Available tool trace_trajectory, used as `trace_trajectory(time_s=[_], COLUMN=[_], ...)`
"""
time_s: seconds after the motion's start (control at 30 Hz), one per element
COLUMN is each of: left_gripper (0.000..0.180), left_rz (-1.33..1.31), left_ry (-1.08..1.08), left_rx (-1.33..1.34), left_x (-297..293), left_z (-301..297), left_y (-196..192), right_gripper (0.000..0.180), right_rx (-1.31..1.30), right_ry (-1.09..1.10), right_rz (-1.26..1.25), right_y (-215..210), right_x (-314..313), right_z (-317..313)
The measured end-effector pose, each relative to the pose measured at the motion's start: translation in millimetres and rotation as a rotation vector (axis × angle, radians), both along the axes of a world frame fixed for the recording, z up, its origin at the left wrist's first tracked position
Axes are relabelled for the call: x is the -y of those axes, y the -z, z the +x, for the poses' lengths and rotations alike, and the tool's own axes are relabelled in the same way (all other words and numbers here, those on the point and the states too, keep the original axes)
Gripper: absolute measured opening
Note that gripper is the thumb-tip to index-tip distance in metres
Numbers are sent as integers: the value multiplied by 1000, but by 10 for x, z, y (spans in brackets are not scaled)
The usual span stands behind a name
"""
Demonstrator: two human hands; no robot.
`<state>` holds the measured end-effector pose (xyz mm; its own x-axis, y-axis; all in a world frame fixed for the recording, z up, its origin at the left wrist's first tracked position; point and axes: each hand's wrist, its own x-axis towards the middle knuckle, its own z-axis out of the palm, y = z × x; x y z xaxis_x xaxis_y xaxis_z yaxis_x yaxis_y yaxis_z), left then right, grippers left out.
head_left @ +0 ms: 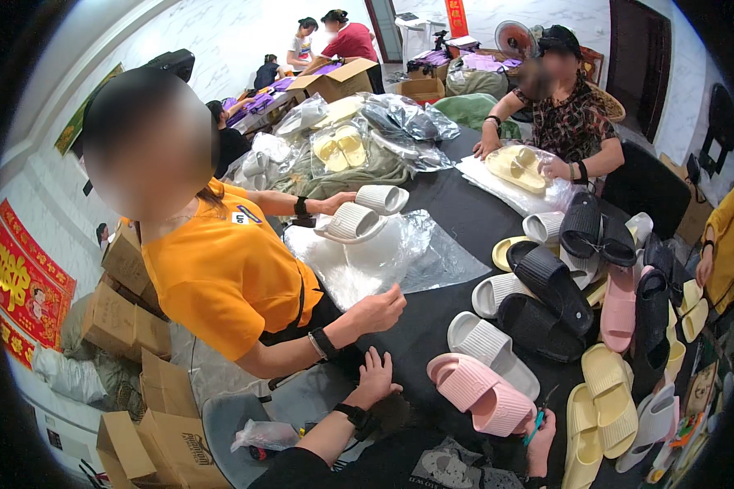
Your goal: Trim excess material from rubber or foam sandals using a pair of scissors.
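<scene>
My left hand (376,375) lies flat on the near edge of the black table (457,220), fingers apart and holding nothing; a black watch sits on its wrist. My right hand (541,444) is closed on small teal-handled scissors (539,417), low at the table's front edge. Between my hands lies a pair of pink ribbed slippers (481,393), just left of the scissors. A white slipper (491,349) rests right behind the pink pair.
A person in an orange shirt (220,269) on my left holds white slippers (352,222) over clear plastic bags (383,261). Black, yellow, pink and white slippers are heaped at the right (595,310). Across the table a seated person handles bagged yellow slippers (515,167). Cardboard boxes (130,326) stand at the left.
</scene>
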<state>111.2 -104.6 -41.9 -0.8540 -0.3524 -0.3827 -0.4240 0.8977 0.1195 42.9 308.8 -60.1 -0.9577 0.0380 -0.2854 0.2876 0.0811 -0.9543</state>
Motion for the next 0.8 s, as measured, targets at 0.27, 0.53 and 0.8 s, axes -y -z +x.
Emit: trace_trajectory(time_s=[0.27, 0.53, 0.8], left_gripper=[101, 101, 101], left_rz=[32, 23, 25], left_ry=[-12, -45, -33], left_rx=[-32, 56, 18], left_x=[13, -13, -26], left_z=[23, -42, 25], left_y=[-30, -70, -51], right_gripper=[51, 50, 49], right_rx=[13, -92, -25], right_ry=[-8, -18, 5], right_rz=[41, 107, 42], right_y=[-113, 127, 3], right_x=[69, -18, 20], right_z=[7, 4, 25])
